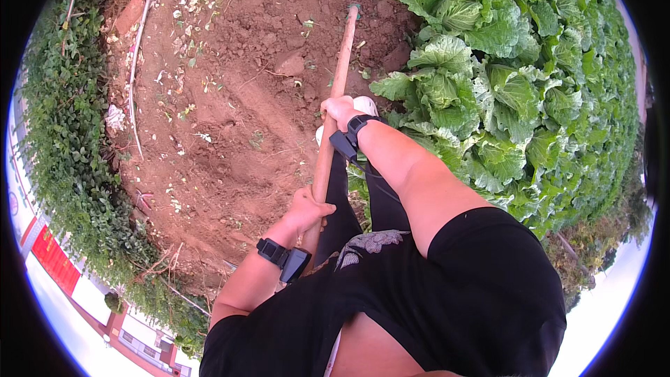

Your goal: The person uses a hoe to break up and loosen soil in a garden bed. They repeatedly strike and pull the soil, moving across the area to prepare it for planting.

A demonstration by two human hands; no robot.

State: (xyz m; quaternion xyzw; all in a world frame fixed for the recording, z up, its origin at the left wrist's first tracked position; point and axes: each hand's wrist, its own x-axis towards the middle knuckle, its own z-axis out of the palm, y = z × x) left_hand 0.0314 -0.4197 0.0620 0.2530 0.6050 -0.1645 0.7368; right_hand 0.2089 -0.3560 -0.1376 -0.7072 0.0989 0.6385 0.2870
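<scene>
My left hand (309, 210) is closed round the lower part of a long wooden tool handle (341, 65), close to my body. Farther up the same handle, my right hand (340, 110) grips it just in front of my shoes. The handle slants forward over bare brown soil (251, 94). Something green shows around its far end, low at the loosened earth; the tool's working head cannot be made out. Both wrists carry black strapped devices. A white shoe (365, 106) shows beside my right hand, and part of another is behind the handle.
Leafy cabbages (460, 15) grow densely along the right. A leafy green hedge (68, 131) borders the left, with a long thin branch (137, 57) lying near it. A brick-like block (130, 14) lies at the upper left. Clods and leaf scraps dot the soil.
</scene>
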